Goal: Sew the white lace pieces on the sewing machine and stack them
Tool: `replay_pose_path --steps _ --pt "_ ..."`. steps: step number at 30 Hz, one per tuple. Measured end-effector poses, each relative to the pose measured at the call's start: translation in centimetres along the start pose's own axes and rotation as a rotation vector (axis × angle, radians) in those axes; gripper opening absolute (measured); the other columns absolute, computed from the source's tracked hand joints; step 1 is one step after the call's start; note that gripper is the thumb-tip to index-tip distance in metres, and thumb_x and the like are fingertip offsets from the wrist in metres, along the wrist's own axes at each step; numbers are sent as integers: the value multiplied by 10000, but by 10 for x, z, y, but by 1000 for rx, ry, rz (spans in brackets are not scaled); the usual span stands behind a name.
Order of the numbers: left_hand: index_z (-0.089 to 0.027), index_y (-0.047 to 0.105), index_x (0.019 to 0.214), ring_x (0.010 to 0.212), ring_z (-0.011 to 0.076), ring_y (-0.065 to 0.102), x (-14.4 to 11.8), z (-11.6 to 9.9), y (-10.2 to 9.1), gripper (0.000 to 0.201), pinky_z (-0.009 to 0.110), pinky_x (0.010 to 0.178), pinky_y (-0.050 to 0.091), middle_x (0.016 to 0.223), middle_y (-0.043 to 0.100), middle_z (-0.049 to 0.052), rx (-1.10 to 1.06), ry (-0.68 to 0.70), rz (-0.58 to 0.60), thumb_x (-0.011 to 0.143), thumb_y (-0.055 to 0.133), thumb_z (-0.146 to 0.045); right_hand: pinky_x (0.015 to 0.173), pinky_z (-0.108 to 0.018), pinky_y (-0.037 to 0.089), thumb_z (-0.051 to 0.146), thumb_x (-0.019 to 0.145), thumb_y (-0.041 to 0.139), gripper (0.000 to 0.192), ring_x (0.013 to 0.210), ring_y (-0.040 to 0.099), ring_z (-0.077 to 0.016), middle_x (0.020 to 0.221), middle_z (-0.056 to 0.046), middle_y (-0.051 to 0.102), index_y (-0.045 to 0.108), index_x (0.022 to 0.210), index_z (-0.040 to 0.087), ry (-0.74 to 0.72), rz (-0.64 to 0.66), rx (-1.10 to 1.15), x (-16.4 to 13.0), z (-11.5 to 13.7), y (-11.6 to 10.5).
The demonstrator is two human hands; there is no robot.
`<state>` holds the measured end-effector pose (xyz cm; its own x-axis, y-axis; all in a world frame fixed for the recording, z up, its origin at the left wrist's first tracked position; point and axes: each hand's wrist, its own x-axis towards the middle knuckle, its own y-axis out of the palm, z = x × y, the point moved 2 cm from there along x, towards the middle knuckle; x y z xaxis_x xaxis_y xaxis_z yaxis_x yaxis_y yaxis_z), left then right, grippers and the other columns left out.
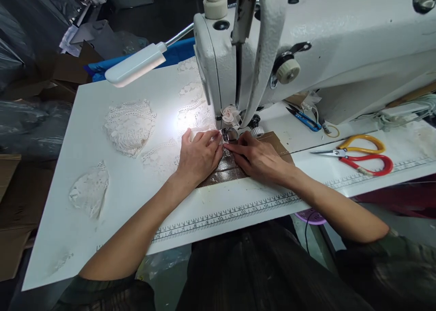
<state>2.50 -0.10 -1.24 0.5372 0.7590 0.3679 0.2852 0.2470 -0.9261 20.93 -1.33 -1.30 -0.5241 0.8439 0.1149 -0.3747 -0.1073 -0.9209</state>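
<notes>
Both hands are right up at the presser foot (230, 134) of a white industrial sewing machine (306, 52). The left hand (199, 155) lies palm down with its fingers together, pressing a small piece of white lace (200, 132) flat on the table, fingertips just left of the foot. The right hand (260, 158) is also flat, fingers close together and pointing left at the foot, resting on a brown taped patch (226, 170) on the table. Can't really tell if either hand is pinching the lace. Bright lamp (134, 65) shines on the spot. More lace pieces (129, 124) sit to the left, and yellow and red scissors (361, 154) lie well off to the right, with blue thread snips (304, 119) farther back.
</notes>
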Motion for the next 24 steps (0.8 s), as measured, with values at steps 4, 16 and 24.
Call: replay_pose_path --steps 4,16,24 --pt "-188 646 1194 964 281 628 2 -3 3 281 546 916 426 1196 682 111 25 -56 -46 995 460 -253 674 -342 500 301 983 421 400 779 570 -187 1083 -122 550 654 1301 236 -10 -33 75 1 -4 -1" --pt "-147 631 1095 961 262 591 1 7 -11 234 415 764 456 1146 645 161 33 -37 -222 988 472 -281 630 -330 464 275 928 495 250 692 555 -171 793 -63 648 669 765 200 134 -280 324 -4 -24 -11" --pt "-128 677 962 867 197 643 -4 3 -2 220 368 743 526 993 709 109 -165 208 -106 986 463 -175 649 -327 458 225 907 499 208 677 550 -171 734 -39 604 695 956 175 100 -314 233 -4 -20 -5"
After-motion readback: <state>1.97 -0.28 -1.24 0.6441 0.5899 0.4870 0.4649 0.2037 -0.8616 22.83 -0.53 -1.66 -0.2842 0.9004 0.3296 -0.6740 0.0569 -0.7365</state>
